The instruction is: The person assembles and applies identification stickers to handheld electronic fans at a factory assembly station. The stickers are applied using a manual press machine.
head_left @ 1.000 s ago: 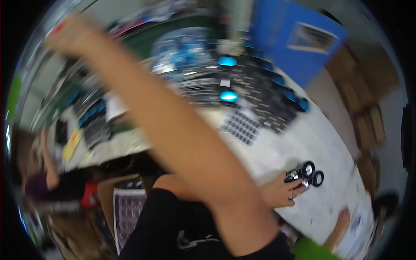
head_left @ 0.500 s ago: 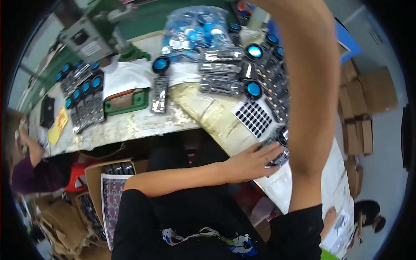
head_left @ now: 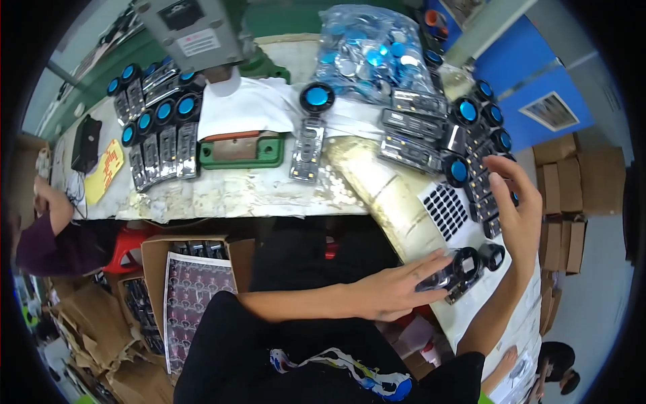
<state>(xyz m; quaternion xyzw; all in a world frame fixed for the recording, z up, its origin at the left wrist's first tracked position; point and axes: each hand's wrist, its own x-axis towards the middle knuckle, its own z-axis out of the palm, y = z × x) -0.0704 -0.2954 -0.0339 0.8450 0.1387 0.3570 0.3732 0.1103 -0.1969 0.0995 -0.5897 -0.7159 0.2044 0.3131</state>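
My left hand [head_left: 397, 291] is closed on the end of a black device in a clear plastic shell [head_left: 436, 279], with its round black head [head_left: 465, 264] towards the right. A second round black piece [head_left: 492, 256] sits just beyond it. My right hand [head_left: 519, 214] is raised over the bench's right side, thumb and forefinger apart, with nothing visible between them. Beside it lie several dark strip-like devices with small gold spots [head_left: 479, 180]. Left of those is a white sheet of black oval stickers [head_left: 445, 211].
A clear bag of blue discs [head_left: 373, 57] stands at the back. Blue-topped devices [head_left: 167, 145] line the left bench, by a green fixture [head_left: 243, 153] under a grey press [head_left: 192, 34]. A carton [head_left: 153, 269] is below. People sit at far left and lower right.
My right arm has come down from the far side of the bench, towards me. My left hand stays on the device. The whole view has shifted, so the bench things appear further right.
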